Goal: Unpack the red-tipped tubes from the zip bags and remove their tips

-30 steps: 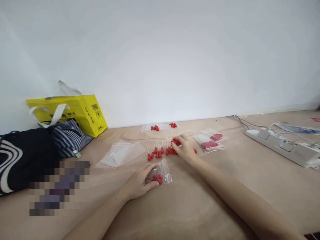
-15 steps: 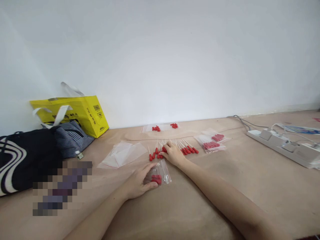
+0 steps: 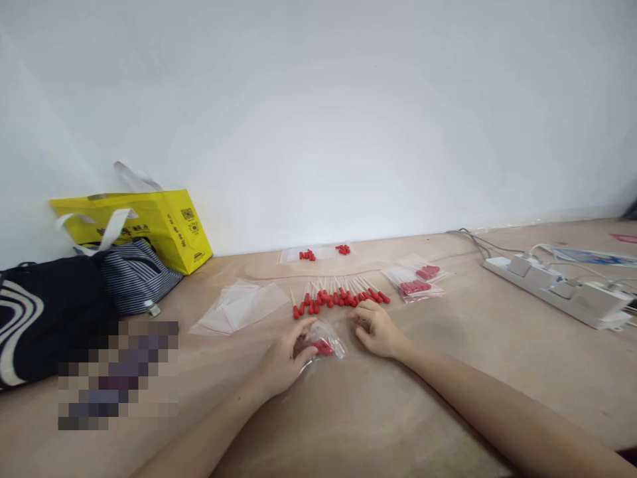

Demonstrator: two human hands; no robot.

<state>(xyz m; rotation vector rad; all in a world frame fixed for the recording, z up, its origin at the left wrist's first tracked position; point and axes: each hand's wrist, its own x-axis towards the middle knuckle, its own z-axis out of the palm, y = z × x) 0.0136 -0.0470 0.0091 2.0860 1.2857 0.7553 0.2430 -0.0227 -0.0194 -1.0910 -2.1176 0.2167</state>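
1. Two bare forearms reach in from the near edge of a brown table [image 3: 398, 425], towards its middle.
2. The left hand [image 3: 284, 360] holds a small clear bag [image 3: 326, 345] against the table, just in front of the middle. The thumb and fingers are closed on the bag's left side. Red pieces show through the plastic.
3. The right hand [image 3: 379, 328] rests just right of the bag, close to it. Its fingers are curled inward. I cannot tell whether they hold anything.
4. The bag looks light, thin, soft and slippery. It would likely crumple if squeezed, so the open rim or a corner is the best place to pinch it.
5. Just beyond both hands lies a row of droppers [image 3: 341, 297], thin clear tubes with red bulbs. They seem light, and the tubes may snap, so the soft bulb end is the safer grip.
6. Empty bags [image 3: 239, 309] lie left of the row. Filled bags [image 3: 415, 285] lie to its right.
7. Further back, near the wall [image 3: 318, 119], lie two more flat bags [image 3: 323, 253] with red pieces.
8. At the left edge sit a black bag [image 3: 44, 312], a striped bag [image 3: 134, 275] and a yellow bag [image 3: 144, 222].
9. A white power strip [image 3: 557, 289] lies near the right edge.
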